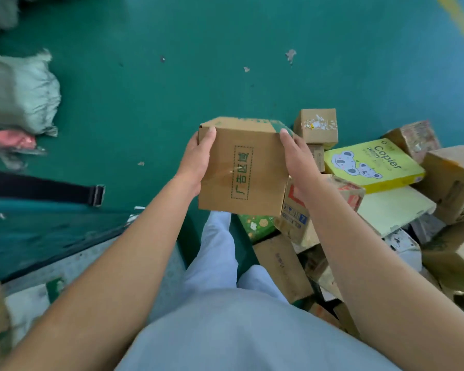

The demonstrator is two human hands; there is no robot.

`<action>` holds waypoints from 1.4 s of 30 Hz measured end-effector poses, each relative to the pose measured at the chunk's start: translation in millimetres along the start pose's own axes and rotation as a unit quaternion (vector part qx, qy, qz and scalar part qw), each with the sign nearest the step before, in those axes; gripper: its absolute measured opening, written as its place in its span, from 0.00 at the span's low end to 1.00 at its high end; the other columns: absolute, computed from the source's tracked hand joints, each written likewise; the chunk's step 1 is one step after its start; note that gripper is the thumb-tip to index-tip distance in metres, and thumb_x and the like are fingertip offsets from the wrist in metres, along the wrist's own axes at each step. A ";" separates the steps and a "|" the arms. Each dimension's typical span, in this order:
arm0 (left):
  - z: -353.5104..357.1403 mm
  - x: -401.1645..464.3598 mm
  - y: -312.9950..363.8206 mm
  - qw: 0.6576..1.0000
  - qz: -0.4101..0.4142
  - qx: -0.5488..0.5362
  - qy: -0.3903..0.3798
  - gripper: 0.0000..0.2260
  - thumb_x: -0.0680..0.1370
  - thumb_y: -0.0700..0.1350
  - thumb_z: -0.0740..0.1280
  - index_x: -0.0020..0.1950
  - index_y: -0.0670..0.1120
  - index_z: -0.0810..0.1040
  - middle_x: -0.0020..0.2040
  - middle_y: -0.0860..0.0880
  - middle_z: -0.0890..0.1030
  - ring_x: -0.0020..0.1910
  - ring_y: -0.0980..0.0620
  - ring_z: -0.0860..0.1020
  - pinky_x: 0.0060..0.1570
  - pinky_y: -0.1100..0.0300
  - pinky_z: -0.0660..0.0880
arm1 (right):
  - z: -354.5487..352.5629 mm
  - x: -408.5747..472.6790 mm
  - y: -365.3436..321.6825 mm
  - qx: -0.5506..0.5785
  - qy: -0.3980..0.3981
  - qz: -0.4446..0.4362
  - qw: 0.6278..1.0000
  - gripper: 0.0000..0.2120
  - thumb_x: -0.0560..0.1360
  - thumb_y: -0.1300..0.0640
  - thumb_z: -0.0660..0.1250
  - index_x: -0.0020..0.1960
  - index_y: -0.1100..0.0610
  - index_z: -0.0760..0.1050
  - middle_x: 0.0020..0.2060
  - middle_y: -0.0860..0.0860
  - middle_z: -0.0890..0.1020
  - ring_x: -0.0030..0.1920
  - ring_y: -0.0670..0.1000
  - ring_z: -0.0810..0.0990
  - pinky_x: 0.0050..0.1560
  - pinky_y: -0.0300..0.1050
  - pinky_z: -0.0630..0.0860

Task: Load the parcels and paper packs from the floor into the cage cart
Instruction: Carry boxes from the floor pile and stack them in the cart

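A brown cardboard parcel (241, 170) with green printed characters is held in the air in front of me, above the green floor. My left hand (196, 164) grips its left side, thumb on the top face. My right hand (296, 164) grips its right side the same way. To the right lies a heap of parcels on the floor, with a yellow copier paper pack (373, 167) on top and a small brown box (318, 127) behind it. At the left edge a dark strap with a buckle (98, 195) hangs over what may be the cart's side.
Grey and pink sacks (19, 95) lie on the floor at the far left. More brown boxes (453, 183) crowd the right edge and the lower right. A pale yellow paper pack (391, 210) lies under the copier pack. My legs (220, 250) stand beside the heap.
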State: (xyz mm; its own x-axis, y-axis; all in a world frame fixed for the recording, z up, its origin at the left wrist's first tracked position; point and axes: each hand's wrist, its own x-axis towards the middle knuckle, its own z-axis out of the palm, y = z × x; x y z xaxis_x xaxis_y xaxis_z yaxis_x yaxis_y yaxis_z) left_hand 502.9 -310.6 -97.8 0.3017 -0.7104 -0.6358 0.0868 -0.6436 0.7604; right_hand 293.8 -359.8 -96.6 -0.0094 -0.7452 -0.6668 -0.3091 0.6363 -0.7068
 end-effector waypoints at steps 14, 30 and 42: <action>-121.0 -208.8 -97.6 0.979 -0.125 -0.130 0.097 0.24 0.80 0.67 0.63 0.70 0.54 0.74 0.63 0.52 0.82 0.58 0.50 0.81 0.48 0.55 0.76 | 88.0 -171.7 9.7 -0.236 -0.123 0.022 0.964 0.33 0.81 0.34 0.58 0.78 0.54 0.66 0.68 0.54 0.74 0.64 0.58 0.74 0.68 0.58 0.72; -238.8 -322.0 -208.8 0.919 -0.136 -0.226 0.292 0.41 0.66 0.80 0.65 0.74 0.63 0.68 0.72 0.56 0.74 0.70 0.48 0.73 0.71 0.39 0.69 | 249.4 -261.6 64.2 -0.266 -0.283 0.003 0.921 0.20 0.82 0.40 0.63 0.66 0.52 0.68 0.60 0.50 0.78 0.54 0.50 0.77 0.56 0.51 0.69; -253.9 -346.1 -247.4 0.906 -0.078 -0.002 0.415 0.42 0.77 0.72 0.61 0.84 0.57 0.47 0.84 0.52 0.54 0.82 0.48 0.54 0.78 0.41 0.58 | 324.0 -285.0 105.5 -0.248 -0.347 0.129 0.895 0.25 0.74 0.32 0.70 0.63 0.44 0.69 0.69 0.49 0.67 0.71 0.57 0.68 0.56 0.62 0.79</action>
State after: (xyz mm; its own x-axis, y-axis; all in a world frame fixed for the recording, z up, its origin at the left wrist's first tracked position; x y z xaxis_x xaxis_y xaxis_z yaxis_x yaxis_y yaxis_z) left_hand 618.0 166.7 -32.2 0.8957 -0.1505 -0.4184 0.1933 -0.7156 0.6712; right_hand 572.0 -15.7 -57.7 0.3984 -0.1740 -0.9006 -0.7677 0.4741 -0.4312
